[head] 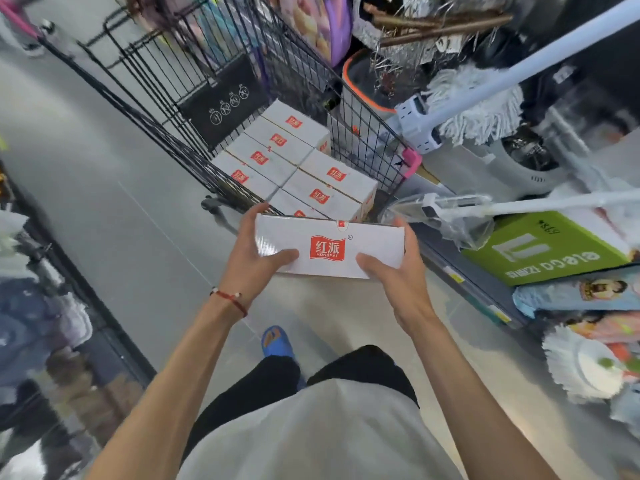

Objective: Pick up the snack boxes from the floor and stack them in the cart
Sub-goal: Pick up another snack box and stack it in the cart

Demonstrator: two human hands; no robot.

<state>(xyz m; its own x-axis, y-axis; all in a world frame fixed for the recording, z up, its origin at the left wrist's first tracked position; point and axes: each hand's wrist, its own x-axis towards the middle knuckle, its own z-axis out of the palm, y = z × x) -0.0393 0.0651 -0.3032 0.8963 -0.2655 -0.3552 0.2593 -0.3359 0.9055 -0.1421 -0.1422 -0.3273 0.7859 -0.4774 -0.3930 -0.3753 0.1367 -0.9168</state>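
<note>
The person is standing on the grey floor, and one foot in a blue slipper is showing below the black trousers. Both arms are reaching forward. The left hand, with a red string bracelet on its wrist, is gripping the left end of a white snack box: the thumb is lying on the top face and the fingers are curling round the far edge. The right hand is gripping the right end of the same box in the same way, with the thumb on top. The box is being held flat in the air, red logo up, just before the near end of the shopping cart, and it is not touching the floor.

Inside the cart, more snack boxes of the same kind are lying close together in two rows, four along the left wall and three along the right wall, all with the logo up. A pink guard is sitting on the near right corner of the cart.

To the right of the cart, a green carton is lying on a low shelf. Farther back, a white mop is leaning beside a bucket with an orange rim.
</note>
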